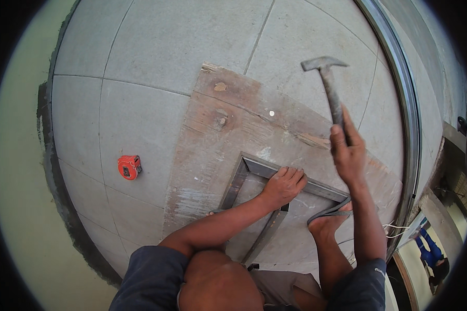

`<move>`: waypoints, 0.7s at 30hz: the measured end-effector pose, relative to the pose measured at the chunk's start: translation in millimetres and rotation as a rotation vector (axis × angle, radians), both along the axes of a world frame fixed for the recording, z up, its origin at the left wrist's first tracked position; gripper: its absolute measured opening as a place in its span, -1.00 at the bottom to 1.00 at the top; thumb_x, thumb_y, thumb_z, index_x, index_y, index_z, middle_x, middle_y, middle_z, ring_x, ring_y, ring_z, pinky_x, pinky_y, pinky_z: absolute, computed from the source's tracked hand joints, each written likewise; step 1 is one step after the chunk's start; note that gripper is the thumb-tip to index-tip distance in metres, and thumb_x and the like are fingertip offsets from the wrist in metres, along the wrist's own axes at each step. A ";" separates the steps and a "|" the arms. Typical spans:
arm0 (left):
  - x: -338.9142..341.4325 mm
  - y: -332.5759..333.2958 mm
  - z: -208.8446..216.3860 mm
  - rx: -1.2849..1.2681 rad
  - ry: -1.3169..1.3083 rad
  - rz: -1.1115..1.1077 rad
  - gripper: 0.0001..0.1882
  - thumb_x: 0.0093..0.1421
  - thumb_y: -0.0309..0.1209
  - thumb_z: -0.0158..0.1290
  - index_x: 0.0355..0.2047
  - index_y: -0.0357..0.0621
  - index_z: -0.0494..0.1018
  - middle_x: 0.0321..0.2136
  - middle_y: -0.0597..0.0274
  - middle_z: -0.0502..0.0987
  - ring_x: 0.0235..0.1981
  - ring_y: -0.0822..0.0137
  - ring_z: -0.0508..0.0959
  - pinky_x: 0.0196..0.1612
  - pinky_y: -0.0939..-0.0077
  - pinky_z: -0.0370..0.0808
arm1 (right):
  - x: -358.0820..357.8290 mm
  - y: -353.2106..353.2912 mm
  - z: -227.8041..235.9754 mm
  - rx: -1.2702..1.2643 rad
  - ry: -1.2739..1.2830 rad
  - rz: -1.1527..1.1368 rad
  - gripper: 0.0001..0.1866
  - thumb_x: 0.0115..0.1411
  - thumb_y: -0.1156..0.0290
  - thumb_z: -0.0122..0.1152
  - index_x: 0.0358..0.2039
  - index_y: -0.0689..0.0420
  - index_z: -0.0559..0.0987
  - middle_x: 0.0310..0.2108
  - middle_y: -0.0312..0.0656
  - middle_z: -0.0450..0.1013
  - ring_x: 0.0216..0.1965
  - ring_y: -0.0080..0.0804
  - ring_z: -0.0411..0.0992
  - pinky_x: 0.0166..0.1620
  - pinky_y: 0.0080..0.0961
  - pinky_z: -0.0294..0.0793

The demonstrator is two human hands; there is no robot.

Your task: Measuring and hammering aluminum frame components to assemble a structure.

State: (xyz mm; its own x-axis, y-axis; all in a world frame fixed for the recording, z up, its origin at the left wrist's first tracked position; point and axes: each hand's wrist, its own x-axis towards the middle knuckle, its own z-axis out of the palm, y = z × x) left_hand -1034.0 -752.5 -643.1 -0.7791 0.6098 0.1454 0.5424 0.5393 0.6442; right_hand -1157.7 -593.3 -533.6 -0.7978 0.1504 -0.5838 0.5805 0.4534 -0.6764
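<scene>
A hammer is raised over the right part of the board, its handle gripped in my right hand. Its metal head points away from me, clear of the frame below. My left hand is closed over the far bar of a grey metal frame, close to where a middle bar meets it. The frame lies flat on a worn wooden board. My left forearm hides part of its left side. My sandalled foot is at the frame's right end.
A red tape measure sits on the grey floor tiles left of the board. A metal track curves along the right side. White cable lies beside it. Another person in blue is farther off at lower right.
</scene>
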 end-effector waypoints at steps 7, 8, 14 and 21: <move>0.1 1.1 -0.8 -0.004 0.007 -0.021 -0.73 0.07 -0.34 0.02 -0.25 -0.18 0.52 -0.30 0.20 0.47 -0.24 0.25 0.47 -0.14 0.39 0.39 | 1.3 4.1 -12.2 0.108 -0.016 0.803 -0.42 0.35 0.27 0.14 0.35 0.12 0.31 -0.12 0.04 0.57 -0.07 -0.04 0.54 0.00 -0.20 0.47; -1.7 1.5 0.5 -0.020 0.013 -0.029 -0.70 0.04 -0.32 0.04 -0.23 -0.17 0.53 -0.28 0.22 0.48 -0.25 0.26 0.47 -0.16 0.38 0.40 | 2.9 9.3 -16.3 0.093 0.302 0.592 -0.40 0.31 0.23 0.18 0.34 0.05 0.34 -0.28 0.05 0.58 -0.21 0.06 0.57 -0.10 -0.15 0.50; 9.1 1.5 -15.8 -0.018 0.013 -0.121 -0.66 0.02 -0.30 0.05 -0.19 -0.16 0.53 -0.24 0.24 0.50 -0.26 0.27 0.47 -0.16 0.36 0.41 | 23.4 1.7 -21.0 0.195 -0.098 0.842 -0.44 0.37 0.28 0.13 0.34 0.10 0.33 -0.06 0.06 0.58 -0.01 -0.11 0.56 0.04 -0.27 0.47; -9.7 -0.6 2.3 -0.013 0.043 -0.094 -0.70 0.03 -0.28 0.07 -0.25 -0.15 0.55 -0.28 0.24 0.51 -0.24 0.25 0.49 -0.16 0.34 0.41 | 2.8 11.8 -12.7 0.051 0.160 0.558 -0.45 0.37 0.18 0.09 0.34 -0.02 0.34 -0.09 0.25 0.51 0.04 0.17 0.48 0.10 -0.21 0.45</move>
